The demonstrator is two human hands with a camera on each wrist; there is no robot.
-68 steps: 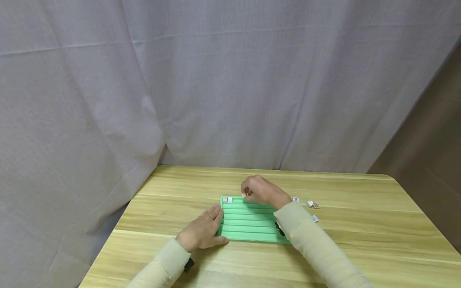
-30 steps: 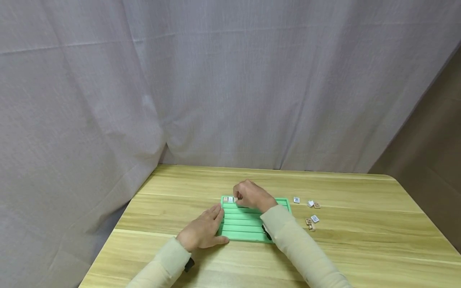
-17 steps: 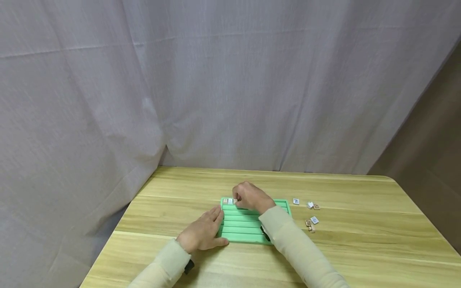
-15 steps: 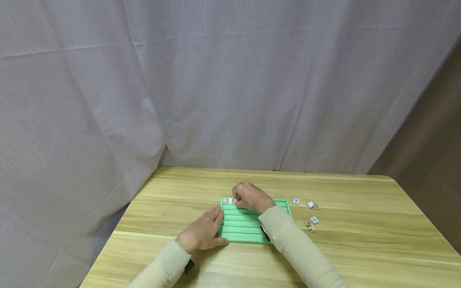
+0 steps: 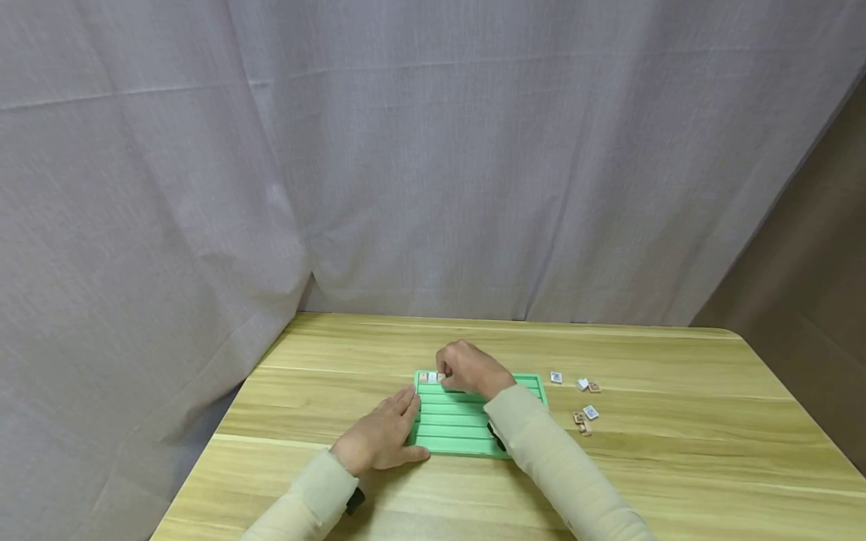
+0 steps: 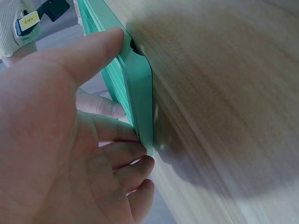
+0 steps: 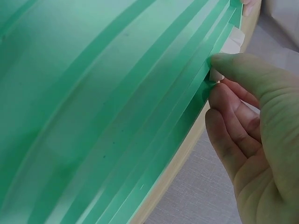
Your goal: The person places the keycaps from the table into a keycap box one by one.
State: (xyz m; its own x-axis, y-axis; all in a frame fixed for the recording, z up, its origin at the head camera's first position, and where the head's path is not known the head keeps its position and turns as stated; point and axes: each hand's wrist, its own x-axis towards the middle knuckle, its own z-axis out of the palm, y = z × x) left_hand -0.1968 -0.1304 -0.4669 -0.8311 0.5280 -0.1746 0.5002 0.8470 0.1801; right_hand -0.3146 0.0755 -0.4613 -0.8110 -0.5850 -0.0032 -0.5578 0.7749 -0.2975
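A green ridged tray (image 5: 456, 421) lies on the table, with a beige square tile (image 5: 422, 378) and a white tile (image 5: 432, 378) in the left end of its far row. My right hand (image 5: 473, 368) pinches another small tile (image 7: 215, 74) between thumb and forefinger, right beside those two in the same row; the fingers hide part of it. At the tray's near left corner, my left hand (image 5: 382, 432) rests with its thumb on the front edge and its fairly straight fingers along the left side, as the left wrist view shows.
To the right of the tray lie several loose tiles: a white one (image 5: 556, 377), a white and brown pair (image 5: 582, 384), and a small cluster with another white tile (image 5: 591, 412). A grey curtain (image 5: 433, 188) hangs behind the wooden table (image 5: 676, 421).
My right hand has moved left along the far row, bringing its tile beside the two others, and has stayed there over the last half second. My left hand has kept its place.
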